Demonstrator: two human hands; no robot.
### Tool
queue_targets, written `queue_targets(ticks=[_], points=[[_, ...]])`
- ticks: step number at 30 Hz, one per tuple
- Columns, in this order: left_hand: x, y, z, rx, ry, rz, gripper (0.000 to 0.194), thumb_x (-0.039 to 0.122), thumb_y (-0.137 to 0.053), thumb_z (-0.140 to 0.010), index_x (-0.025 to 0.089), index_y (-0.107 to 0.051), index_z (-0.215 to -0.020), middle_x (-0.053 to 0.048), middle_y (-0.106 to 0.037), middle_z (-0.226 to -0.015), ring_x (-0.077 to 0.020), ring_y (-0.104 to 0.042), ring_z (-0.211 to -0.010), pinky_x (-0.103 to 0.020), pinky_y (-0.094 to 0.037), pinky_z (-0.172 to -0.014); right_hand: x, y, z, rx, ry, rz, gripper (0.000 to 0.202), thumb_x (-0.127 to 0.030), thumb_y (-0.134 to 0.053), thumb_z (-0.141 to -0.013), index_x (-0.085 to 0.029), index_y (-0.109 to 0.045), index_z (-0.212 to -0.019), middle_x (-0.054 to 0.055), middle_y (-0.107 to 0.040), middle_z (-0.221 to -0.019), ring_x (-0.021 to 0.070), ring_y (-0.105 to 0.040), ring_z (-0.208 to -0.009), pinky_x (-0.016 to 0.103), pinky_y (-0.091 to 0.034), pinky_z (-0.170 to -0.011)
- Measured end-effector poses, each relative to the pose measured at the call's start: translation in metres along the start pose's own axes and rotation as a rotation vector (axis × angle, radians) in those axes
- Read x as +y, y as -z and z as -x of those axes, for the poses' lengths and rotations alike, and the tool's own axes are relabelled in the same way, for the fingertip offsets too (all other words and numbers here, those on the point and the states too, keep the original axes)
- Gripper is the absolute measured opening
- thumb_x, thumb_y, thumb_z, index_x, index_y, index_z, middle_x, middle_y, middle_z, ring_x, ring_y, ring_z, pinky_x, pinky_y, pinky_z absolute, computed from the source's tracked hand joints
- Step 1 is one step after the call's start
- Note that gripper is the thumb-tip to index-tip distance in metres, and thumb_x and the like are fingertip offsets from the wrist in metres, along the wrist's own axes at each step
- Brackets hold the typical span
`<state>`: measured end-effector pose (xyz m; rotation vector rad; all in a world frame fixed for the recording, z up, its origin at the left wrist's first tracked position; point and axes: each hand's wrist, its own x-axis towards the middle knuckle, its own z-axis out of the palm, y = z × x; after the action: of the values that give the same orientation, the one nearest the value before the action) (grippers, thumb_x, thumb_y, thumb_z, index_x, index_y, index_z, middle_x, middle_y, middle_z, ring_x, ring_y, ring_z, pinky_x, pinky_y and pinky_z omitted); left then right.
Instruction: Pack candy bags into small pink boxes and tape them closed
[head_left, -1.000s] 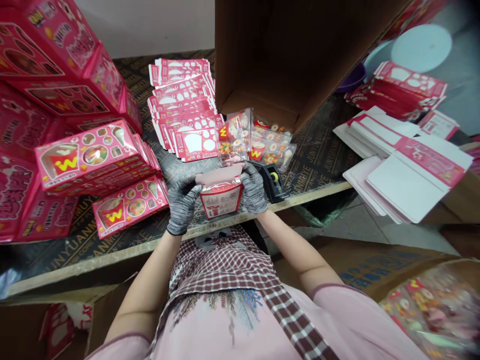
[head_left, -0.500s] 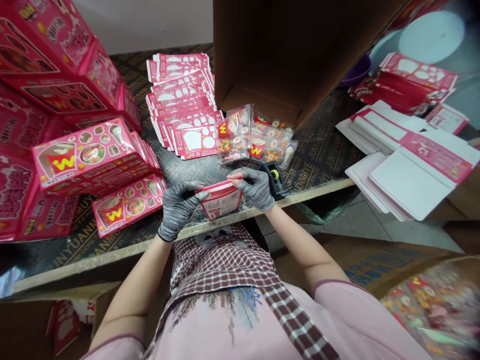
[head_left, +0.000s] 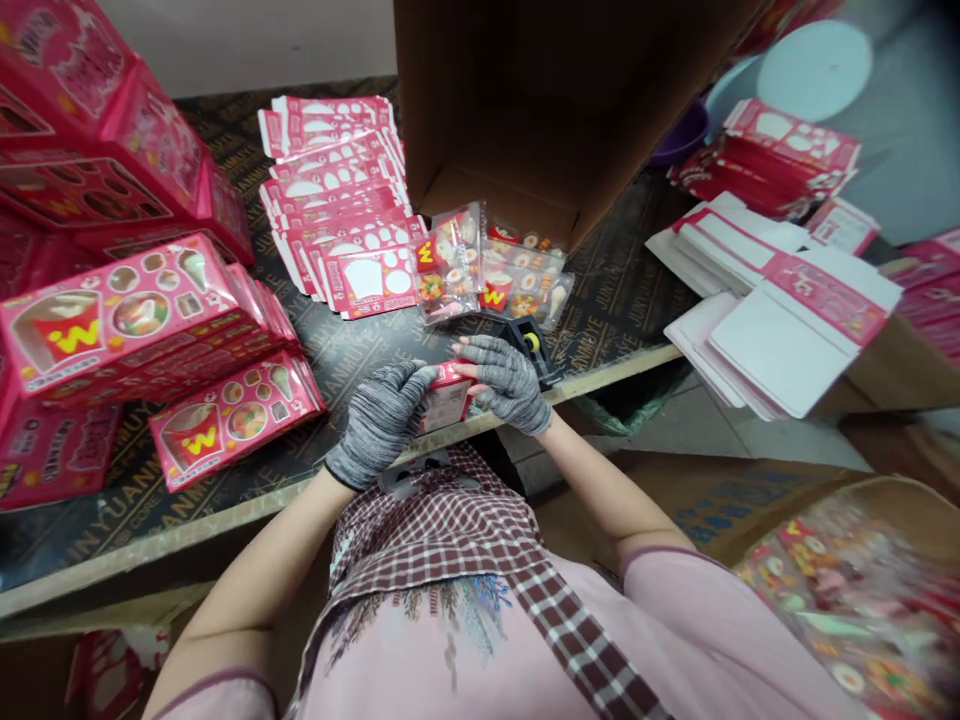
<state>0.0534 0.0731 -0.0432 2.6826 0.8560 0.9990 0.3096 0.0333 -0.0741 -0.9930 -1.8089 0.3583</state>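
A small pink box (head_left: 448,398) with a printed white back stands between my two gloved hands at the table's front edge. My left hand (head_left: 384,415), in a grey glove, is closed on the box's left side. On its other side my right hand (head_left: 506,380) grips the box, with bare pink fingertips over its upper right. A black tape dispenser (head_left: 536,350) with a yellow core sits just beyond my right hand. Behind the box lie clear packets (head_left: 454,262) of small toy food pieces. Fanned flat pink cartons (head_left: 341,200) lie to their left.
Filled pink boxes (head_left: 120,310) are stacked at the left. A large open cardboard carton (head_left: 517,110) stands at the back. White-and-pink card sheets (head_left: 780,335) jut past the table edge at the right. A bag of toy packets (head_left: 847,590) sits low at the right.
The box's top, whose edge stood open, now looks folded down. My hands have come closer together around it. The whole view has shifted slightly, so the surroundings sit further left.
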Motion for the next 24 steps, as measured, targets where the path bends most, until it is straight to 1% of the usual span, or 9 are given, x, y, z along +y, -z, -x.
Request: queue_targets(ticks=[3,5,7,9,12,15,17,21,24], points=[[0.001,-0.002,-0.015,0.014,-0.045,0.011,0.039,0.013,-0.05,-0.093,0.019,-0.068,-0.127,-0.01,-0.075,-0.114,-0.0224,-0.072,-0.099,-0.034,-0.06,-0.084,0.014,0.035,0.031,0.272,-0.25,0.25,0.042,-0.054,-0.054,-0.102,-0.026,-0.073,-0.127,0.011,-0.071,-0.135,0.0268,-0.065,-0.13,0.048,-0.051,-0.113],[-0.002,-0.003,-0.02,0.029,-0.028,0.018,0.043,0.013,-0.05,-0.092,0.021,-0.067,-0.131,-0.01,-0.073,-0.119,-0.023,-0.071,-0.104,-0.034,-0.058,-0.088,0.033,0.061,0.059,0.451,-0.428,0.412,0.038,-0.049,-0.054,-0.101,-0.023,-0.075,-0.118,0.012,-0.073,-0.128,0.0274,-0.067,-0.124,0.049,-0.051,-0.113],[-0.005,-0.009,-0.021,0.014,-0.016,0.011,0.046,0.014,-0.051,-0.091,0.023,-0.068,-0.133,-0.01,-0.073,-0.118,-0.0247,-0.07,-0.102,-0.035,-0.058,-0.085,0.053,0.08,0.087,0.459,-0.579,0.497,0.029,-0.045,-0.062,-0.095,-0.021,-0.077,-0.102,0.014,-0.075,-0.118,0.029,-0.068,-0.118,0.05,-0.05,-0.111],[-0.008,-0.019,-0.02,-0.016,-0.015,0.01,0.044,0.016,-0.053,-0.091,0.025,-0.072,-0.129,-0.011,-0.074,-0.112,-0.0268,-0.07,-0.096,-0.036,-0.056,-0.079,0.07,0.089,0.107,0.349,-0.706,0.478,0.021,-0.039,-0.073,-0.086,-0.019,-0.077,-0.09,0.014,-0.075,-0.111,0.0303,-0.068,-0.116,0.051,-0.049,-0.111],[-0.011,-0.033,-0.016,-0.032,-0.021,0.024,0.039,0.019,-0.057,-0.09,0.027,-0.076,-0.124,-0.013,-0.075,-0.108,-0.0304,-0.07,-0.093,-0.041,-0.055,-0.078,0.086,0.086,0.117,0.201,-0.829,0.369,0.011,-0.029,-0.081,-0.077,-0.02,-0.077,-0.08,0.012,-0.075,-0.106,0.0301,-0.066,-0.119,0.05,-0.048,-0.112],[-0.012,-0.039,-0.013,-0.032,-0.016,0.019,0.04,0.02,-0.058,-0.089,0.028,-0.076,-0.125,-0.013,-0.075,-0.11,-0.032,-0.07,-0.096,-0.043,-0.056,-0.08,0.091,0.078,0.109,0.148,-0.865,0.291,0.008,-0.024,-0.08,-0.074,-0.021,-0.074,-0.071,0.01,-0.076,-0.102,0.0301,-0.066,-0.12,0.049,-0.047,-0.111],[-0.013,-0.039,-0.014,-0.02,-0.014,0.006,0.04,0.019,-0.059,-0.088,0.028,-0.076,-0.123,-0.012,-0.075,-0.109,-0.0313,-0.07,-0.097,-0.043,-0.056,-0.081,0.09,0.075,0.103,0.2,-0.844,0.289,0.009,-0.023,-0.078,-0.074,-0.02,-0.072,-0.068,0.011,-0.076,-0.107,0.0298,-0.066,-0.119,0.049,-0.047,-0.11],[-0.014,-0.034,-0.018,0.014,0.001,-0.005,0.039,0.02,-0.059,-0.088,0.029,-0.076,-0.122,-0.011,-0.075,-0.108,-0.0291,-0.069,-0.094,-0.039,-0.055,-0.078,0.08,0.071,0.107,0.459,-0.796,0.25,0.011,-0.031,-0.072,-0.076,-0.021,-0.069,-0.073,0.011,-0.074,-0.121,0.0255,-0.066,-0.114,0.046,-0.048,-0.11],[-0.018,-0.028,-0.021,0.024,0.059,0.064,0.039,0.023,-0.056,-0.092,0.028,-0.074,-0.126,-0.008,-0.074,-0.109,-0.0254,-0.069,-0.092,-0.035,-0.055,-0.077,0.071,0.062,0.121,0.563,-0.902,0.167,0.017,-0.036,-0.07,-0.073,-0.02,-0.067,-0.077,0.011,-0.075,-0.109,0.0225,-0.067,-0.095,0.043,-0.054,-0.098]])
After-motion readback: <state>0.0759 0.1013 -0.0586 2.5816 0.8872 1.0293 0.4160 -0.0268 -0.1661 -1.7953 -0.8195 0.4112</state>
